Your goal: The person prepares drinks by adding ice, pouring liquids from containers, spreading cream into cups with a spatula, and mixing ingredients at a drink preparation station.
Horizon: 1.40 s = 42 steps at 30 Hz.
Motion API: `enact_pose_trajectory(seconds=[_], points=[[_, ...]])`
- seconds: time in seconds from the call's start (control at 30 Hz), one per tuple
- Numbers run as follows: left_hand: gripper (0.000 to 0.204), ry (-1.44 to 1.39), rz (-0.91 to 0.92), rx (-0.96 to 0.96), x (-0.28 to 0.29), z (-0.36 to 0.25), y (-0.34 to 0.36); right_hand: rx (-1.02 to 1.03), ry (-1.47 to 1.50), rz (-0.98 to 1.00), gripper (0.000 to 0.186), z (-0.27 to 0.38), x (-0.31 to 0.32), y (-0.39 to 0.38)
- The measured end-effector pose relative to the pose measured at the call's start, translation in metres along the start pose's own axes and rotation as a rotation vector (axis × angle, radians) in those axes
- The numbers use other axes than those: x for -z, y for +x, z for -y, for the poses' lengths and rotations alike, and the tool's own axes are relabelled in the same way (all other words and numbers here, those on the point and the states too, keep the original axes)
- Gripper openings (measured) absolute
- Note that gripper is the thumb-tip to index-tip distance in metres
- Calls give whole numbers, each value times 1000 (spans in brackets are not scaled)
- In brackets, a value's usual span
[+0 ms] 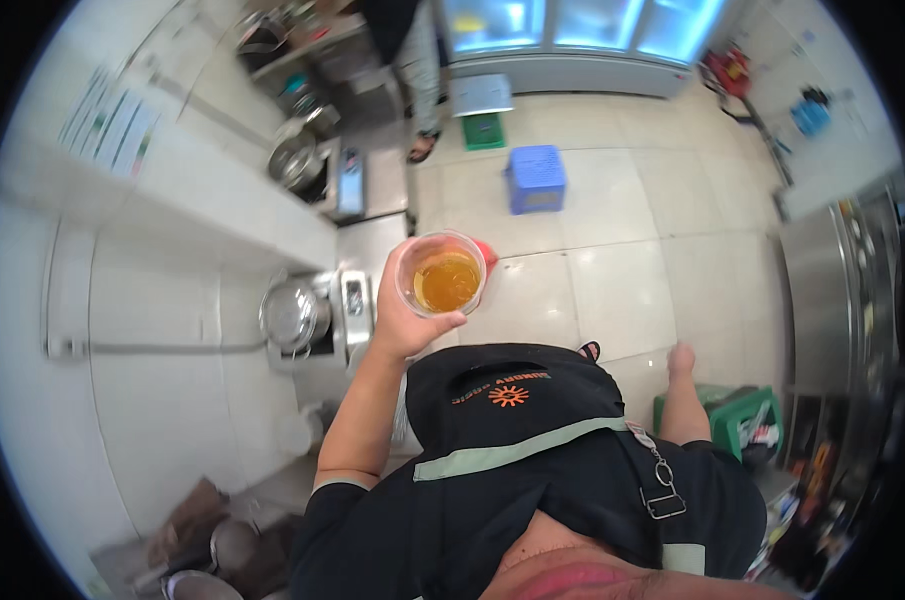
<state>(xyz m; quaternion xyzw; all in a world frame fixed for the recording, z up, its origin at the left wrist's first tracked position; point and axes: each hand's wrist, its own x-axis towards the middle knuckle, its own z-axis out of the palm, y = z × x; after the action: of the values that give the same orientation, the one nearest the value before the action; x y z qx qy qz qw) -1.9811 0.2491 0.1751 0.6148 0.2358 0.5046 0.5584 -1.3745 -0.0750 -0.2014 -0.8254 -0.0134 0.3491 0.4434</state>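
My dark apron fills the near middle, a pale green strap slanting across it. In front of it, my left hand is curled round a clear cup, held up well above the floor. My thumb lies along the near side; the other fingers are mostly hidden by the hand and the cup, so I cannot tell exactly how they close. Amber liquid covers the bottom of the cup. Something red shows beyond the rim, mostly covered, its kind unclear.

My right hand is held low, out to my right near a green bin. It is small and blurred: I cannot tell how far its fingers are open, or whether they have hold of anything. The bin's contents are hard to make out. One sandal pokes out past the apron, the rest of it hidden.

To my left, a steel pot sits beside the steel surface. Farther off, a blue stool stands on the floor. Beyond it, another person's leg is cut off by the top edge, as are the lit fridges, their insides washed out by glare.
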Motion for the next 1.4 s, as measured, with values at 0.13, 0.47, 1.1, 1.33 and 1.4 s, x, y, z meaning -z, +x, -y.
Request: enact_pose_trajectory(seconds=[0.13,0.47,1.1,1.33,1.4], points=[[80,-189,195,317,-109,20,95,19,-911,394,18,-75,109,-98],[80,-160,438,337,-427,39,309,-370,-710,353,30,-148,182,-12],[88,-472,1448,458,-1049,187,431,1052,676,-288,107,512,381,213],[94,-436,1820,571,-1241,232,456,1010,917,0,95,514,503,298],[93,-407,1882,544,-1295,251,462,988,949,45,89,518,536,325]])
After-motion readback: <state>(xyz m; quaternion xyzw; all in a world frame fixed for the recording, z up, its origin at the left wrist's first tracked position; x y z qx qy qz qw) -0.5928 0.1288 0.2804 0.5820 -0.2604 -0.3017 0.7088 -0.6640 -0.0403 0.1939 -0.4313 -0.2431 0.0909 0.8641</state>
